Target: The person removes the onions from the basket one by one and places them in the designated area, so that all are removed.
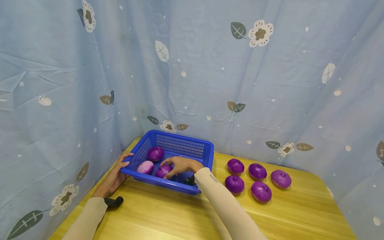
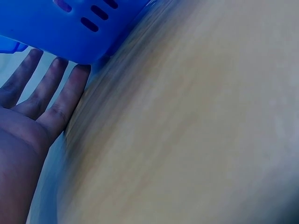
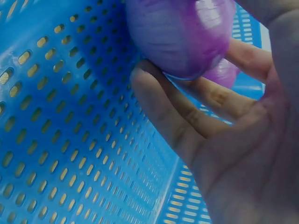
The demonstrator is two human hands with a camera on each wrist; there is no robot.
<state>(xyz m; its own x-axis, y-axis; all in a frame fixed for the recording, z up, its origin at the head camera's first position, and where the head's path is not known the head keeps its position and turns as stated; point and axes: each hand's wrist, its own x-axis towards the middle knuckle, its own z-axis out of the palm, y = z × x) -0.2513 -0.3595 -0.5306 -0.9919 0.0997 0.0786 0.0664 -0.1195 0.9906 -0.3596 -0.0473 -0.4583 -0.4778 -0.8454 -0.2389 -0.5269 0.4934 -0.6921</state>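
Observation:
A blue plastic basket (image 1: 177, 186) with slotted walls stands on the table. My left hand (image 1: 115, 175) holds its left end, with digits over the rim; in the left wrist view, fingers (image 2: 63, 100) reach up against the basket's outside. Inside the basket, my right hand (image 1: 180, 165) grips a purple onion (image 1: 163, 171), glossy and round in the right wrist view, with fingers (image 3: 161, 107) around its side. Left of it lie a paler pink-purple onion (image 1: 145, 167) and, farther back, a dark purple onion (image 1: 155, 153).
Several purple onions (image 1: 235, 184) sit in two loose rows on the wooden table (image 1: 156, 213) right of the basket. A blue patterned curtain (image 1: 204, 83) hangs behind and along the left. Black wrist devices (image 1: 114, 202) are on both arms.

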